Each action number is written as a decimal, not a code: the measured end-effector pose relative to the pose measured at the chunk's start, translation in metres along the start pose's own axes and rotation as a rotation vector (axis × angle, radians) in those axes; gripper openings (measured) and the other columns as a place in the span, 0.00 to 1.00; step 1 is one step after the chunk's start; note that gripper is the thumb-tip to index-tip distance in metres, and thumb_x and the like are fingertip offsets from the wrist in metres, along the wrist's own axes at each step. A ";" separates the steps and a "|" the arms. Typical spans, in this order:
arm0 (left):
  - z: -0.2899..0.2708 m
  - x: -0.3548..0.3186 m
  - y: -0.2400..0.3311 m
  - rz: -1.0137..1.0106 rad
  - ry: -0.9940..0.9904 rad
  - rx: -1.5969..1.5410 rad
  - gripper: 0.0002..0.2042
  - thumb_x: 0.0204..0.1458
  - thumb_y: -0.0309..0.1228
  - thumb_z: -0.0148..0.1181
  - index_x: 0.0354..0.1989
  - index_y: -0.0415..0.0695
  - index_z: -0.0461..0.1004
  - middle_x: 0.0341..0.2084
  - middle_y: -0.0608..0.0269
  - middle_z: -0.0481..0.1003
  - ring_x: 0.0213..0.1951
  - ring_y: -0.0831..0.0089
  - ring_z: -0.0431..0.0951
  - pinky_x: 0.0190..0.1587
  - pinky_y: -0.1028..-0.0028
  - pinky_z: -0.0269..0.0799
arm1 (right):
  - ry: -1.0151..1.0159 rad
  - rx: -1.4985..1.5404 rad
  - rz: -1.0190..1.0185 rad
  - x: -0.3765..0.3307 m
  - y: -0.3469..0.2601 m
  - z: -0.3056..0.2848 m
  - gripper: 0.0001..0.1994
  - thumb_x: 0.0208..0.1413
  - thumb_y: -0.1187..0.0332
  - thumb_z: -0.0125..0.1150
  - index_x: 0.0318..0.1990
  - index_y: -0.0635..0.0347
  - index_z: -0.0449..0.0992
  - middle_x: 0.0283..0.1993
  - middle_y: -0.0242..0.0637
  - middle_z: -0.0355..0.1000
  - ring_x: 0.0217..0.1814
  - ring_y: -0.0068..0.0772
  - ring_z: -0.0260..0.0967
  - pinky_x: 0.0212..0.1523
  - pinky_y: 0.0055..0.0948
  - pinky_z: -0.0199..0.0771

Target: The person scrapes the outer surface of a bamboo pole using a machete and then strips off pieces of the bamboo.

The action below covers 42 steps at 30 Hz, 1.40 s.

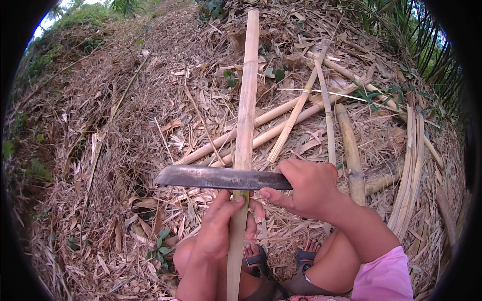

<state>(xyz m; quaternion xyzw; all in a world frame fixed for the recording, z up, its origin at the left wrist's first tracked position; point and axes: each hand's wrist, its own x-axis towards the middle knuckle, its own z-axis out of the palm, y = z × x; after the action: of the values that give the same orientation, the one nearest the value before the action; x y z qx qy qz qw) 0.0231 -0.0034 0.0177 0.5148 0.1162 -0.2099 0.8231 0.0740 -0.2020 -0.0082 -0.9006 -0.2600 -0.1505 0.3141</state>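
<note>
A long bamboo strip point(246, 115) runs from the top of the view down toward my lap, tan above and pale green below. My left hand point(217, 227) is closed round its lower part, with the thumb pressed on the strip just under the blade. My right hand point(312, 189) grips a machete point(221, 177) whose dark blade lies level across the bamboo. The blade's blunt tip sticks out to the left of the strip. Fingers hide the machete's handle. Whether the edge has cut into the bamboo cannot be made out.
Bamboo poles point(281, 131) lie crossed on the leaf-littered ground ahead. Several split bamboo strips point(409, 170) rest at the right, near a short thick log point(384, 176). My sandalled feet point(258, 258) are below my hands. Green stalks stand at the upper right.
</note>
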 end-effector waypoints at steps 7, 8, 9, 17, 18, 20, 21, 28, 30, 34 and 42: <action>-0.007 -0.004 -0.006 -0.098 0.036 0.030 0.12 0.67 0.39 0.44 0.40 0.42 0.65 0.20 0.66 0.63 0.13 0.83 0.59 0.15 0.81 0.53 | -0.001 -0.098 -0.053 0.006 -0.011 0.006 0.34 0.50 0.32 0.55 0.24 0.61 0.70 0.19 0.39 0.68 0.17 0.40 0.71 0.20 0.37 0.72; -0.008 -0.004 -0.008 -0.100 0.034 0.064 0.12 0.67 0.39 0.43 0.39 0.42 0.65 0.20 0.67 0.63 0.13 0.83 0.59 0.15 0.81 0.53 | 0.011 -0.098 -0.071 0.007 -0.012 0.008 0.34 0.49 0.31 0.56 0.23 0.61 0.70 0.18 0.39 0.69 0.17 0.40 0.71 0.20 0.36 0.72; -0.006 -0.004 -0.009 -0.105 0.065 0.103 0.13 0.67 0.39 0.43 0.37 0.41 0.65 0.20 0.67 0.62 0.13 0.83 0.58 0.14 0.80 0.52 | 0.022 -0.101 -0.086 0.007 -0.012 0.010 0.34 0.49 0.31 0.56 0.23 0.61 0.70 0.18 0.39 0.69 0.17 0.39 0.72 0.20 0.35 0.73; 0.004 -0.006 -0.016 -0.064 0.123 0.254 0.17 0.68 0.37 0.38 0.32 0.38 0.67 0.18 0.66 0.62 0.12 0.81 0.59 0.14 0.79 0.52 | -0.001 -0.084 -0.061 0.009 -0.013 0.019 0.36 0.47 0.27 0.54 0.20 0.59 0.70 0.12 0.38 0.68 0.13 0.39 0.71 0.17 0.36 0.72; 0.002 -0.006 -0.018 -0.055 0.115 0.294 0.17 0.68 0.37 0.39 0.32 0.38 0.67 0.18 0.66 0.63 0.13 0.81 0.60 0.14 0.79 0.52 | -0.021 -0.082 -0.050 0.008 -0.014 0.019 0.36 0.47 0.27 0.53 0.20 0.58 0.70 0.12 0.38 0.68 0.13 0.39 0.71 0.16 0.36 0.71; -0.004 -0.006 -0.024 -0.037 0.099 0.372 0.16 0.68 0.36 0.39 0.32 0.38 0.67 0.18 0.66 0.64 0.13 0.81 0.61 0.14 0.79 0.53 | -0.023 -0.133 -0.057 0.009 -0.016 0.017 0.37 0.46 0.26 0.52 0.19 0.57 0.69 0.12 0.38 0.68 0.13 0.39 0.71 0.16 0.35 0.71; -0.002 -0.006 -0.025 -0.022 0.124 0.379 0.17 0.68 0.37 0.40 0.30 0.38 0.67 0.18 0.67 0.64 0.13 0.81 0.62 0.14 0.80 0.55 | -0.023 -0.158 -0.060 0.010 -0.016 0.017 0.37 0.46 0.25 0.52 0.18 0.57 0.69 0.12 0.38 0.68 0.13 0.38 0.72 0.16 0.35 0.71; 0.005 -0.008 -0.026 -0.003 0.141 0.388 0.17 0.68 0.39 0.40 0.30 0.40 0.66 0.17 0.70 0.63 0.13 0.83 0.64 0.14 0.80 0.59 | 0.038 -0.109 -0.098 0.008 0.002 0.028 0.37 0.42 0.23 0.52 0.17 0.52 0.69 0.13 0.33 0.68 0.12 0.36 0.69 0.18 0.46 0.59; 0.007 -0.008 -0.023 -0.012 0.133 0.361 0.17 0.68 0.40 0.40 0.32 0.41 0.65 0.17 0.70 0.62 0.12 0.84 0.63 0.14 0.80 0.58 | 0.056 -0.170 -0.093 0.010 0.009 0.026 0.36 0.41 0.22 0.52 0.17 0.51 0.70 0.12 0.32 0.68 0.11 0.35 0.69 0.19 0.46 0.56; 0.009 -0.006 -0.021 -0.023 0.145 0.357 0.16 0.68 0.42 0.40 0.36 0.42 0.65 0.17 0.71 0.61 0.12 0.84 0.60 0.14 0.81 0.56 | 0.014 -0.333 -0.064 0.014 0.020 0.019 0.36 0.42 0.22 0.50 0.16 0.51 0.69 0.13 0.32 0.69 0.13 0.35 0.70 0.20 0.45 0.58; 0.004 -0.018 -0.016 -0.130 0.140 0.223 0.16 0.68 0.43 0.42 0.36 0.43 0.66 0.17 0.73 0.59 0.11 0.86 0.54 0.13 0.82 0.50 | 0.103 0.080 0.490 0.048 0.091 -0.018 0.38 0.61 0.33 0.38 0.21 0.63 0.73 0.14 0.45 0.66 0.22 0.44 0.72 0.23 0.40 0.64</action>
<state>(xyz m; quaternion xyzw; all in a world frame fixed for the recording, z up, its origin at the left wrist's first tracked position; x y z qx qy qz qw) -0.0001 -0.0090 0.0135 0.6075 0.1824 -0.2382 0.7354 0.1622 -0.2566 -0.0179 -0.9149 -0.0236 -0.1051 0.3892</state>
